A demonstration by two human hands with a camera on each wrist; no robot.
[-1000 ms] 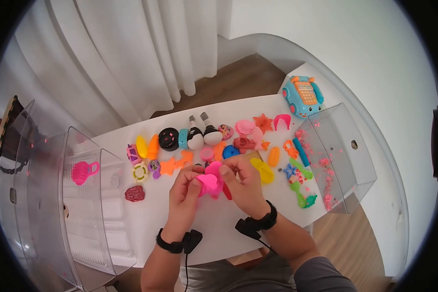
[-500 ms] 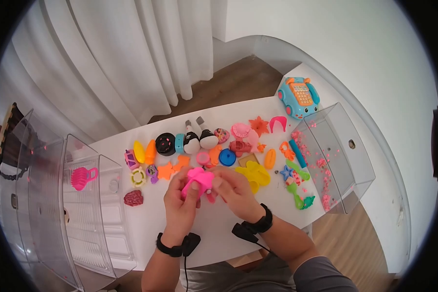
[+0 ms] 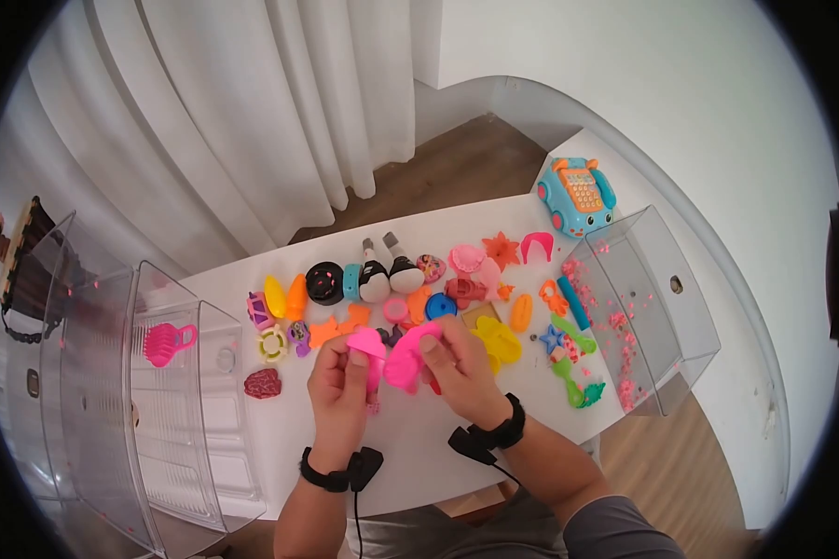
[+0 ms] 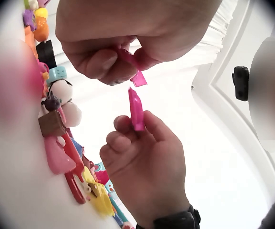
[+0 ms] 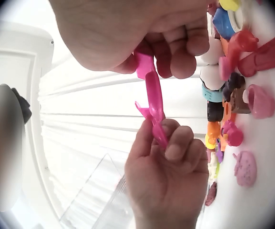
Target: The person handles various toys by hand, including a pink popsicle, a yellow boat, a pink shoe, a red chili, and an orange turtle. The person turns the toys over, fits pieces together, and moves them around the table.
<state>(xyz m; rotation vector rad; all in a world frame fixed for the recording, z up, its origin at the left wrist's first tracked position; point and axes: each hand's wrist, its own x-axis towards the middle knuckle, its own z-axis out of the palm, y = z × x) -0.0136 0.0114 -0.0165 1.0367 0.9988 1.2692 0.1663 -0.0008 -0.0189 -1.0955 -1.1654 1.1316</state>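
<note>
My left hand [image 3: 338, 391] pinches a bright pink plastic piece [image 3: 367, 344] between thumb and fingers, above the near middle of the table. Close to its right, my right hand [image 3: 463, 374] pinches a second, rounded pink piece [image 3: 403, 364]. The left wrist view shows the left hand [image 4: 128, 38] above and the right hand [image 4: 149, 167] below, their pink pieces almost end to end. In the right wrist view the right hand [image 5: 132, 33] and left hand [image 5: 168, 176] hold pieces that overlap; whether they touch cannot be told.
Many toys lie across the table [image 3: 326, 484], among them a black ring [image 3: 324, 283], a blue lid [image 3: 440, 306] and yellow pieces [image 3: 497, 342]. Clear bins stand left [image 3: 163, 419] and right [image 3: 657, 307], the left with a pink scoop [image 3: 167, 345]. A toy phone [image 3: 580, 197] sits back right.
The pink pieces, overlapping in the hands earlier, are now held side by side, one in each hand. The hands have moved slightly apart, and the head view has shifted a little.
</note>
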